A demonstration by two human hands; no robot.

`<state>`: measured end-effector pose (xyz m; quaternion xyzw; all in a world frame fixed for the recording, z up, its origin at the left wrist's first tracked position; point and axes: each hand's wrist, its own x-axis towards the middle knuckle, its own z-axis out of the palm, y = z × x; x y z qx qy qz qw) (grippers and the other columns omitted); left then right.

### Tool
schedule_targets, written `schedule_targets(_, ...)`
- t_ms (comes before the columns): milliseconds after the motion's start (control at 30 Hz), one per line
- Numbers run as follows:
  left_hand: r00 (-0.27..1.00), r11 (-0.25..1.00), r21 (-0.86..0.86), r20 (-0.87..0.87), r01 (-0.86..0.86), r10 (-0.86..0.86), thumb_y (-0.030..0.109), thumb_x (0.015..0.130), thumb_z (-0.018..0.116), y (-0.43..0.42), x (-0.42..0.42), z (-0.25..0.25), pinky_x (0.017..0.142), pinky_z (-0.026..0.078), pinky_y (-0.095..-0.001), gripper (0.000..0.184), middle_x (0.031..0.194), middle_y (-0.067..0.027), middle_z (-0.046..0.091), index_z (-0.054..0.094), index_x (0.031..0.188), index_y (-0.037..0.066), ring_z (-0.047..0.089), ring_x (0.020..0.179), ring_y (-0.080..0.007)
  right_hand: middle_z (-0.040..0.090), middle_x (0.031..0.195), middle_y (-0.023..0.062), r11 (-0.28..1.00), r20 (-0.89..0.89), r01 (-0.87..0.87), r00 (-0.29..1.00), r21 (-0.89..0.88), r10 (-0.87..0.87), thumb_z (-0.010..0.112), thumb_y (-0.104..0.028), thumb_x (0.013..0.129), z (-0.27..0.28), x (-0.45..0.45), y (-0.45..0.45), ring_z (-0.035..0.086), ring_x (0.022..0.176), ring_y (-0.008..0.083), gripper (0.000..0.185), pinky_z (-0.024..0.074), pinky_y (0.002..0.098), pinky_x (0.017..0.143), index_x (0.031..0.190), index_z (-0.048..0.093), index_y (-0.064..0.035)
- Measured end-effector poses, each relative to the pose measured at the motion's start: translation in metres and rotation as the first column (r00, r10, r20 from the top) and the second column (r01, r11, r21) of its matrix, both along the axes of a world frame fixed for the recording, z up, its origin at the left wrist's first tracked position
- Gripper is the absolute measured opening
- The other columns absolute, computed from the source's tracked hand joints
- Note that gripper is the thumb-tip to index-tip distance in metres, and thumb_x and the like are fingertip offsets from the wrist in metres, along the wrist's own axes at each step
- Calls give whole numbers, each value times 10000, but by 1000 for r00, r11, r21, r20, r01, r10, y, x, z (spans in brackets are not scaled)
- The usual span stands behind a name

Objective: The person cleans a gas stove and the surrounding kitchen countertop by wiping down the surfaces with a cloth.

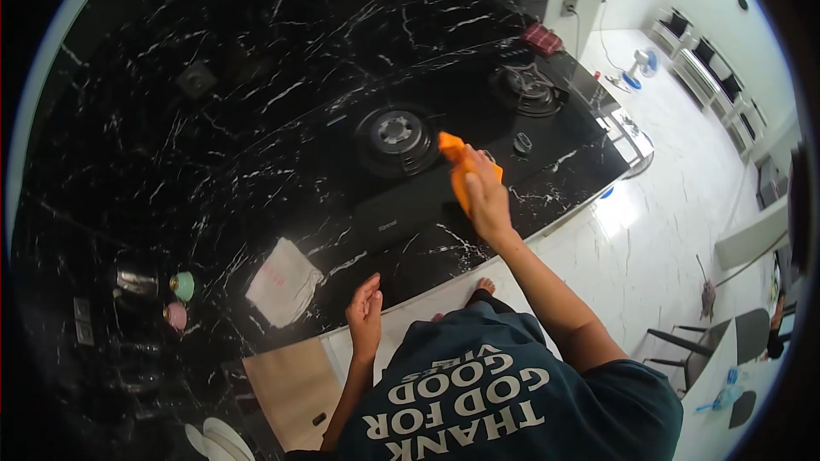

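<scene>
My right hand [485, 203] is wrapped round an orange spray bottle [462, 190] over the black glass stove [444, 196], close to the left burner [397, 135]. The bottle's orange top points toward that burner. My left hand [366, 311] is held by the counter's front edge, its fingers extended and nothing in it. To the left of it, a white cloth [284, 282] with faint red print lies on the black marble counter [213, 239]. A dark knob [522, 143] sits on the stove to the right of the bottle.
A second burner [531, 90] with a grate stands farther right, with a red checked cloth [542, 38] behind it. Green [182, 286] and pink [175, 317] cups are at the left. A chair [700, 346] and a fan [642, 67] stand on the floor at right.
</scene>
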<state>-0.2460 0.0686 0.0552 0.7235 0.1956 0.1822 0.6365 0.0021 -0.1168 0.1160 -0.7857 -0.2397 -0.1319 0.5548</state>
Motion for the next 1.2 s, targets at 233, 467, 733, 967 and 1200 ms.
schedule_targets(233, 997, 989, 125, -6, -81, 82, 59, 1004, 563, 6, -10, -1, 1047, 444, -320, 296, 1369, -118, 608, 619, 1290, 2, 583, 1230, -199, 259, 1632, 157, 658, 140, 51, 987, -751, 84, 526, -496, 969, -95, 21, 54, 194, 1499, 440, 710, 214, 653, 1146, 1540, 360, -107)
schedule_targets(467, 921, 645, 713, 4, -276, 390, 90, 927, 651, 54, -15, 8, 1170, 290, -477, 348, 1467, -140, 527, 627, 1271, 40, 398, 1409, -406, 236, 1649, 135, 640, 148, -35, 962, -768, 231, 575, -404, 957, -110, -1, 61, 190, 1512, 423, 721, 212, 655, 1151, 1558, 328, -90)
schedule_targets(733, 698, 592, 789, -331, -164, 635, 359, 888, 716, 115, 16, -14, 1160, 213, -634, 690, 1601, -171, 322, 460, 1484, 124, 185, 1482, -489, 250, 1645, 107, 580, 48, -343, 832, -739, 553, 603, -403, 936, -95, -31, 112, 189, 1518, 380, 713, 201, 634, 1157, 1537, 370, -99)
schedule_targets(967, 647, 580, 814, -427, -30, 632, 360, 939, 646, 154, -4, -35, 1146, 141, -717, 642, 1662, -87, 209, 411, 1526, 247, 101, 1519, -439, 208, 1658, 105, 533, 27, -335, 827, -777, 561, 480, -481, 998, -93, 7, 203, 158, 1522, 385, 698, 182, 623, 1173, 1560, 326, -97)
schedule_targets(1200, 676, 591, 806, -445, 18, 587, 281, 959, 630, 212, -55, -30, 1156, 161, -687, 560, 1657, -29, 237, 466, 1495, 268, 146, 1518, -410, 289, 1614, 142, 549, 88, -209, 881, -809, 465, 522, -497, 956, -91, 40, 274, 220, 1489, 409, 705, 197, 594, 1168, 1518, 404, -87)
